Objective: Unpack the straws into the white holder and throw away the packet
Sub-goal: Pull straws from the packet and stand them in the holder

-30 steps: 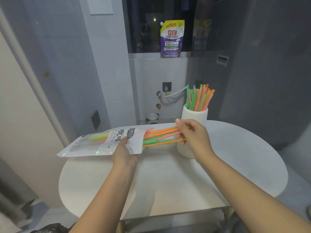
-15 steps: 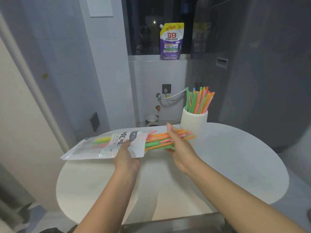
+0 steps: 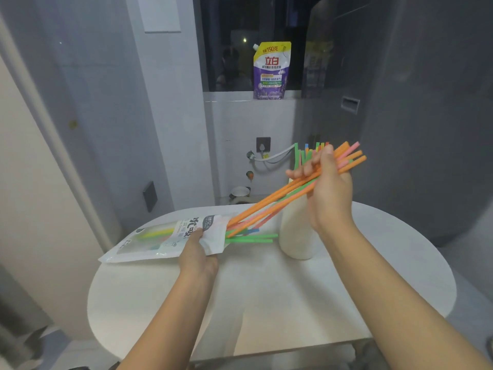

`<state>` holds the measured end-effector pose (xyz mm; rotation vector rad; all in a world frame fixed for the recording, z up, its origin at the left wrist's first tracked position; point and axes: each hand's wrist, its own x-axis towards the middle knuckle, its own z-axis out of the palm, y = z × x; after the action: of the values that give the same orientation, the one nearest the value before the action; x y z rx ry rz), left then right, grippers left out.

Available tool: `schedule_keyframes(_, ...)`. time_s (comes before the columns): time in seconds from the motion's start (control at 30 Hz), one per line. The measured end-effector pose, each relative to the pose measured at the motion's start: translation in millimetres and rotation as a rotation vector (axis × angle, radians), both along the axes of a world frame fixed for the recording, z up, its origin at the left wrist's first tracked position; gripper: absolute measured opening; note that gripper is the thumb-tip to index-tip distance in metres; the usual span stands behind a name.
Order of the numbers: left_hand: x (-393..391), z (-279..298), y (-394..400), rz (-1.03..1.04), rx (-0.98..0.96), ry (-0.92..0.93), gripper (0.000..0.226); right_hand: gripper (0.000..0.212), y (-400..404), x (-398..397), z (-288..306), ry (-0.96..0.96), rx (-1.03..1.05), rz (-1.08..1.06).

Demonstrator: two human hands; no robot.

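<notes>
My left hand [image 3: 197, 256] grips the open end of the white straw packet [image 3: 160, 241], which lies flat over the left side of the table. My right hand [image 3: 326, 188] is closed around a bundle of orange and pink straws [image 3: 277, 200], lifted at a slant with their lower ends still at the packet's mouth. Green straws [image 3: 250, 238] poke out of the packet and lie on the table. The white holder [image 3: 294, 231] stands just behind and below my right hand, with several coloured straws [image 3: 301, 156] in it, partly hidden by my fingers.
The white oval table [image 3: 266, 303] ends close at its front and right edges. A purple and yellow detergent pouch [image 3: 270, 72] stands on the window ledge behind. A wall socket with a white hose [image 3: 266, 152] sits on the back wall. Grey wall panels close in on the right.
My right hand has closed on the orange and pink straws and lifted them up and to the right, drawing them mostly out of the packet. My left hand keeps holding the packet.
</notes>
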<state>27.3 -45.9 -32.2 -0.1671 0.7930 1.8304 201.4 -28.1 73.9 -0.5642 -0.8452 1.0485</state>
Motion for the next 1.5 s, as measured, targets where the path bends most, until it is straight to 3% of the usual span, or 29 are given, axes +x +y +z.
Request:
schedule_keyframes(0.1, -2, -5, 3, 0.006, 0.001, 0.004, 0.045, 0.041, 0, 7, 12, 0.05, 0.051, 0.016)
schedule_keyframes(0.4, -8, -13, 7, 0.035, -0.041, 0.045, 0.046, 0.04, -13, 34, 42, -0.092, 0.103, -0.14)
schedule_keyframes(0.5, -8, -16, 8, 0.029, -0.068, 0.06, 0.046, 0.032, -11, 41, 42, -0.262, 0.106, -0.192)
schedule_keyframes(0.6, -7, -18, 9, 0.02, -0.083, 0.076, 0.046, 0.02, -2, 33, 23, -0.552, 0.035, -0.27)
schedule_keyframes(0.73, -7, -18, 9, 0.018, -0.069, 0.087, 0.043, 0.021, 3, 17, -21, -0.776, 0.0, -0.291)
schedule_keyframes(1.07, -9, -14, 6, 0.008, -0.047, 0.08, 0.045, 0.031, 8, 7, -88, -0.985, -0.262, -0.025)
schedule_keyframes(1.17, -10, -12, 5, 0.01, -0.04, 0.073, 0.045, 0.026, 6, 8, -81, -0.901, -0.261, -0.008)
schedule_keyframes(1.27, -11, -10, 5, 0.012, -0.031, 0.058, 0.044, 0.025, 4, 14, -52, -0.686, -0.102, -0.159)
schedule_keyframes(1.37, -11, -9, 4, 0.012, -0.016, 0.048, 0.043, 0.023, 4, 27, -15, -0.603, 0.037, -0.375)
schedule_keyframes(1.5, -10, -7, 3, 0.018, -0.001, 0.047, 0.045, 0.029, 15, 38, 34, -0.397, 0.065, -0.43)
